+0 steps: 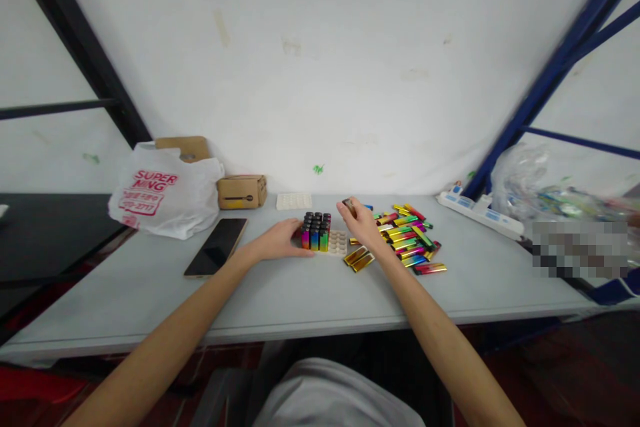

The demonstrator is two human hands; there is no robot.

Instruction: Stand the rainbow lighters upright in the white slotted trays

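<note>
Grey-white table (310,300) against a white wall (320,67) marked with small green scribbles, none legible.

Left hand (280,240): at the left edge of a block of upright lighters (315,232), thumb along the front, fingers toward the back. Thumb and fingers stand apart; cannot tell whether they press on the block. Lighters have dark tops and shiny bodies, pink, blue and green-yellow in the front row. They stand in the left part of a pale tray (338,243); round hollows show in its right part.

Right hand (361,221): raised just beyond the tray's right side, thumb and fingers pinching a single lighter (349,207), brownish and dark. No print readable on any lighter at this size.

Right of the tray: a loose heap of lighters (407,237), gold, pink, green, blue, red, lying flat. Two gold ones (364,263) lie side by side near the tray's front right corner.

Writing: white carrier bag (170,213), far left, red capitals "SUPER" over a word like "NING" or "MING"; smaller lines below, digits among them, too blurred to trust. Cardboard box (243,191) beside it has a dark printed line, unreadable. Phone (217,247) in front, screen dark.

Second pale tray (294,201) near the wall. White power strip (480,215) and clear plastic bag (517,177) at right.
</note>
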